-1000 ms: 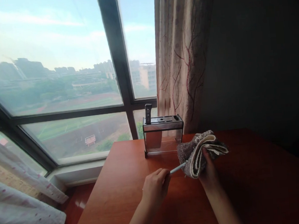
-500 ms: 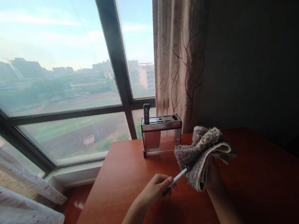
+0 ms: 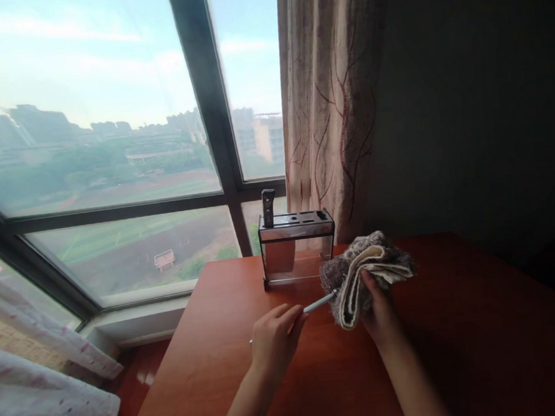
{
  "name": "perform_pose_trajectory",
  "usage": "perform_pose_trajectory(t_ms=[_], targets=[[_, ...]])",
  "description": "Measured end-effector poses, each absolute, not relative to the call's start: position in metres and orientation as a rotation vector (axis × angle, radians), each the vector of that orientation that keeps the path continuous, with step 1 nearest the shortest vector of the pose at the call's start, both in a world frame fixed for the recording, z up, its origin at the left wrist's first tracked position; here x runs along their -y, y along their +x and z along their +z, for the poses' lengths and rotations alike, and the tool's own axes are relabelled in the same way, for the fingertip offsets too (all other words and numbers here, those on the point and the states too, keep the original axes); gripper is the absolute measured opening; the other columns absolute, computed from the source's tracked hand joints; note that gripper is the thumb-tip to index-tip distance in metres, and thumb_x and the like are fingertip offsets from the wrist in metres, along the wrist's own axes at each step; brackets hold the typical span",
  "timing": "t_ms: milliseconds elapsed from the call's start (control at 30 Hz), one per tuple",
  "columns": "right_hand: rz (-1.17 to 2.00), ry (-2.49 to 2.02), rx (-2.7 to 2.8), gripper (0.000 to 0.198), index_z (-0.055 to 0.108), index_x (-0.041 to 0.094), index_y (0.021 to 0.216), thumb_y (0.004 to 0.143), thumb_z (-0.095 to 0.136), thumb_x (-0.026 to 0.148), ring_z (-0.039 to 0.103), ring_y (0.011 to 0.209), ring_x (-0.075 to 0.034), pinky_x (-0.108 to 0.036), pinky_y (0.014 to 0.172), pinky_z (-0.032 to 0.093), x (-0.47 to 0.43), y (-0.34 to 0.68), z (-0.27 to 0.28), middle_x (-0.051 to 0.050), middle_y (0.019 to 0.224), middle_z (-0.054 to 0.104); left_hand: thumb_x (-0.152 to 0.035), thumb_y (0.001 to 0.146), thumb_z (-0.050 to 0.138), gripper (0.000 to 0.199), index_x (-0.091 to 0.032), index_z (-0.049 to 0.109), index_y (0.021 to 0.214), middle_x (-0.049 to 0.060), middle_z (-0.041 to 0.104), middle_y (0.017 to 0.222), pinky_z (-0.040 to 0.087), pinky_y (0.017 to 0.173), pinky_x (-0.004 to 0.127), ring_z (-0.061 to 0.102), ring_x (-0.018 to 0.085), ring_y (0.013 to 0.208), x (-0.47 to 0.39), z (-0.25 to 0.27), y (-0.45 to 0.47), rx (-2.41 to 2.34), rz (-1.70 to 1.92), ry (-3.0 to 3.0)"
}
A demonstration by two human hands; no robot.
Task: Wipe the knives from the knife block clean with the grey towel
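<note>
Hands first: our left hand (image 3: 274, 336) is closed around the near end of a thin white stick (image 3: 318, 304), maybe a handle. Our right hand (image 3: 378, 312) grips a folded gray cloth (image 3: 359, 272) and wraps it around the far end of the stick. That end is hidden in the cloth, so we cannot tell what it is. Both hands are just above the table (image 3: 461, 347), near its middle.

We think the wiping is partway done. The stick is in the cloth and not put away yet. We judge that it has yet to go somewhere when it is clean.

Farther off, by the window (image 3: 109, 151), a holder (image 3: 296, 248) with clear sides stands on the far edge of the table. Its top has slots. One dark handle (image 3: 268, 207) sticks up from the left slot. The other slots look empty, and a blade shows dimly through the clear side. A curtain (image 3: 331, 101) hangs just behind the holder, to the right. White cloth (image 3: 42, 393) lies low on the left.
</note>
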State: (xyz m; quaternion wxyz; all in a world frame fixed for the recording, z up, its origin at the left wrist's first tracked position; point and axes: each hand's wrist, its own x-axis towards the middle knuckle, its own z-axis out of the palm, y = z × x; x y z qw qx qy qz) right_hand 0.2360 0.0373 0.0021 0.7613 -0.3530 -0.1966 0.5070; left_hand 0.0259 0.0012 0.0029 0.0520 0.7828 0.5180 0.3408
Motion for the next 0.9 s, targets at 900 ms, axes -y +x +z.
perform_pose_trajectory(t_ms=[900], targets=[[1.206, -0.687, 0.508, 0.053, 0.068, 0.037, 0.097, 0.064, 0.057, 0.078, 0.063, 0.101, -0.026, -0.048, 0.09, 0.05, -0.035, 0.249, 0.002, 0.001, 0.1, 0.072, -0.036, 0.089, 0.054, 0.025, -0.019, 0.071, 0.085, 0.004, 0.059, 0.073, 0.039, 0.056, 0.022, 0.053, 0.013, 0.061, 0.002, 0.01, 0.03, -1.278, 1.086, 2.117]])
